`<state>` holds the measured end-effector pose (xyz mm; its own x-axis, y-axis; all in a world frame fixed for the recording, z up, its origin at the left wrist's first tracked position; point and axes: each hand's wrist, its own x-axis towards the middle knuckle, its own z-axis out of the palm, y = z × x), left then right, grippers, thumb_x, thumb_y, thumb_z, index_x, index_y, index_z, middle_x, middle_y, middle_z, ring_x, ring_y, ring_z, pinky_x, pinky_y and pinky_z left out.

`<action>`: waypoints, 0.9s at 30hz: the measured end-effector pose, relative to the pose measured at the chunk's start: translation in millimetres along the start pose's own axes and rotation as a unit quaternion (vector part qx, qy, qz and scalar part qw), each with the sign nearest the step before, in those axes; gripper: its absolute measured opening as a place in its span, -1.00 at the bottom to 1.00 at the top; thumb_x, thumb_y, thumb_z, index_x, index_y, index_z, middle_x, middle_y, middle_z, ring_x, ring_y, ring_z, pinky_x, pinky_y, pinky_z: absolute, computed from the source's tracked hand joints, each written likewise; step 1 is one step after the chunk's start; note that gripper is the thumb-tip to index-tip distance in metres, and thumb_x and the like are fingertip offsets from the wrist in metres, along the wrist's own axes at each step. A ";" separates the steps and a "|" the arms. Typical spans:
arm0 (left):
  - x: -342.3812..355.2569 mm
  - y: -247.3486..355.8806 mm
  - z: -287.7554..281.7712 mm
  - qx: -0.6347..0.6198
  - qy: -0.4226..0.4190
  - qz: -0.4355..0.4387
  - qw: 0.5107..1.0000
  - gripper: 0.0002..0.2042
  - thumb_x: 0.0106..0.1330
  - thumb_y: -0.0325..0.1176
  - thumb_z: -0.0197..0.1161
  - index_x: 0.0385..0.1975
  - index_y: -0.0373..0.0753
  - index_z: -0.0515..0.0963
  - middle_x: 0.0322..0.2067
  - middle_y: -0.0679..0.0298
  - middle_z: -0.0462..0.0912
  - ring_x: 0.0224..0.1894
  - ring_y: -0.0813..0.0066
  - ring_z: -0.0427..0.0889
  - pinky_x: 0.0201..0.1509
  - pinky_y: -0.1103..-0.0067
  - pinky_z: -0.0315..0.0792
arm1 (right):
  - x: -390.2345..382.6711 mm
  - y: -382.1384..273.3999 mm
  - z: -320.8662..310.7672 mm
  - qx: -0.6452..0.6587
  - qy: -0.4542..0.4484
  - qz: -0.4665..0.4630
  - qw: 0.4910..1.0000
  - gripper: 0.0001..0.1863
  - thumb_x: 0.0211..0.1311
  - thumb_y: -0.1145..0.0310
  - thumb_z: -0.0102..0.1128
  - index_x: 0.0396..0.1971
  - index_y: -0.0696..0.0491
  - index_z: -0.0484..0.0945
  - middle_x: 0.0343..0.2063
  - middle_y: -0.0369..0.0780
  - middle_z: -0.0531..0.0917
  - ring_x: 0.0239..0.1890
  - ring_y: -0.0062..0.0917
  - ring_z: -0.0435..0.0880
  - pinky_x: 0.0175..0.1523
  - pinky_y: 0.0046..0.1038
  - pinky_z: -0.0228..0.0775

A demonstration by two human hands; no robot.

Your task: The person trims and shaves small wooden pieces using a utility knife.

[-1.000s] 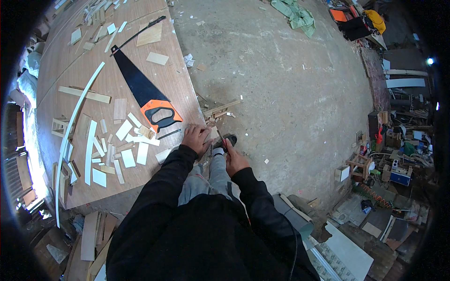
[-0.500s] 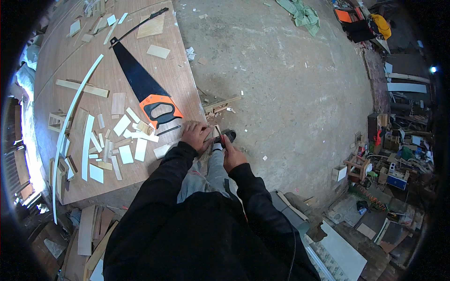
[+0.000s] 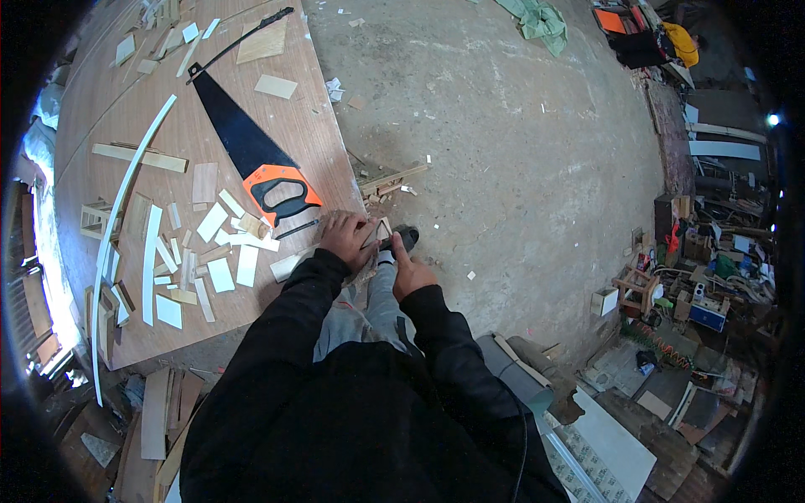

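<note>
So, looking down at my own two hands: the left hand [image 3: 347,241] is right at the side of the bench [image 3: 317,151], fingers closed over a small wood piece [image 3: 383,229] and gripping it, with the pale end poking out past the edge over the floor [image 3: 503,168]. My right hand [image 3: 411,272] is just beside that end, index finger stretched out toward it and the others curled in. Honestly can't tell if those right fingers have something clenched in them; it's too small and shadowed to make out. Right behind that spot you can see my dark shoe [image 3: 408,240] down below. On the bench, a handsaw [image 3: 251,151] with a black blade and an orange and black handle lies flat, handle end toward me, and a slim dark tool [image 3: 298,228] sits between that handle and my left hand. Up near the blade's tip there's another long thin black tool [image 3: 247,37]. Off to the left it's a mess of white offcuts [image 3: 220,274] and bare wood bits, plus a white strip [image 3: 151,264] and a much longer curved strip [image 3: 123,194] that runs out past the near edge. Farther off, a crumpled green cloth [image 3: 541,25] lies on the floor, and there's a blue box [image 3: 708,315] in the clutter to my right.
</note>
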<state>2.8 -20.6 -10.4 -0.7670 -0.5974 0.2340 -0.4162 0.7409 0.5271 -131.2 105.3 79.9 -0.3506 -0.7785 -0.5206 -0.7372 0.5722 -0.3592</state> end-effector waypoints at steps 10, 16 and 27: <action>-6.5 -8.5 8.1 -0.003 -0.007 0.011 1.000 -0.58 0.13 -0.08 0.27 -0.03 -0.12 0.57 -0.15 0.24 0.48 -0.01 0.12 0.43 0.10 0.21 0.26 | 29.5 -47.3 -19.5 -0.088 -0.104 0.066 0.988 -0.27 0.22 0.33 -0.02 0.42 -0.01 0.03 -0.32 0.13 0.67 -0.28 -0.05 0.71 -0.15 -0.08 0.54; -10.0 -8.5 10.3 -0.014 -0.025 0.001 1.000 -0.62 0.19 -0.06 0.24 -0.06 -0.10 0.57 -0.12 0.23 0.48 0.00 0.12 0.42 0.12 0.20 0.26 | 27.3 -41.3 -19.4 -0.079 -0.114 0.077 0.987 -0.24 0.18 0.33 0.03 0.42 -0.04 0.05 -0.34 0.11 0.67 -0.28 -0.05 0.71 -0.15 -0.08 0.54; -5.5 -5.1 13.0 0.006 -0.003 0.015 1.000 -0.61 0.17 -0.12 0.27 -0.05 -0.17 0.56 -0.12 0.23 0.50 -0.02 0.12 0.45 0.10 0.18 0.27 | -11.1 -9.7 2.4 -0.062 -0.132 0.103 0.984 -0.16 0.14 0.36 0.07 0.45 -0.16 -0.04 -0.32 0.14 0.66 -0.24 -0.02 0.69 -0.11 -0.04 0.51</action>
<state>2.7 -17.2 -25.0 -0.7822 -0.5731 0.2443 -0.3987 0.7618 0.5107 -118.7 109.0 87.3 -0.3488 -0.5461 -0.7617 -0.7372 0.6617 -0.1368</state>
